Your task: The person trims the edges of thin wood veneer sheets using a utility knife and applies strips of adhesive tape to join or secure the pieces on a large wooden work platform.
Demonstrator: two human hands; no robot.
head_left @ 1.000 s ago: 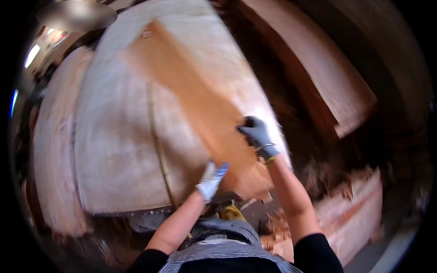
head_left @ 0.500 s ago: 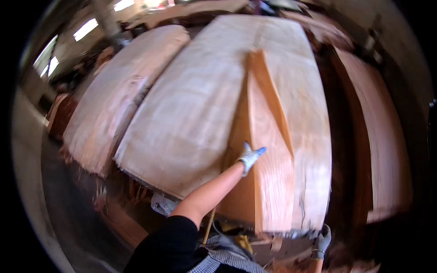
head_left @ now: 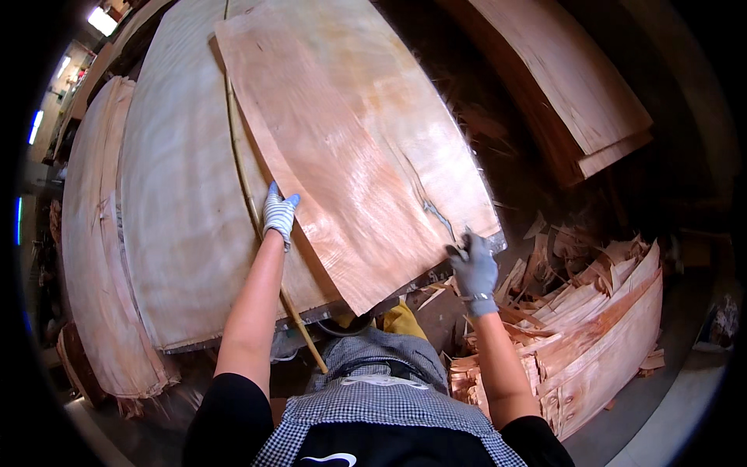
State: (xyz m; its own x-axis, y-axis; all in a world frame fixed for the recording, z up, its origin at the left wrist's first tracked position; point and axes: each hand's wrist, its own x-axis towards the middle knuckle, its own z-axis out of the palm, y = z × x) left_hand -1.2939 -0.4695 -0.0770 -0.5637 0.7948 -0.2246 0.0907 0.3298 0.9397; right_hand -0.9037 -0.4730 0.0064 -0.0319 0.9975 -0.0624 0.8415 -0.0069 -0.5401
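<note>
A long pinkish wood veneer strip (head_left: 334, 163) lies at a slant over a broad pale stack of veneer sheets (head_left: 179, 179). At the strip's left edge is my left hand (head_left: 278, 216), in a blue-and-white striped glove. Its thumb and a finger stand apart, touching the edge. A thin bamboo-like stick (head_left: 243, 175) runs along the stack just left of that hand. My right hand (head_left: 473, 268), gloved in grey, has its fingers curled at the stack's near right corner, by a dark split in the pale sheet. Whatever its fingers hold is hidden.
Torn veneer scraps (head_left: 580, 335) are heaped on the floor at the near right. Another veneer stack (head_left: 564, 70) stands at the far right, across a dark gap. A narrower stack (head_left: 93, 226) runs along the left. Something yellow (head_left: 403, 321) shows below the stack's front edge.
My view has turned, bringing the scrap heap into sight. The strip, earlier standing up in a fold, now lies flatter. My right hand has come up to the stack's near corner.
</note>
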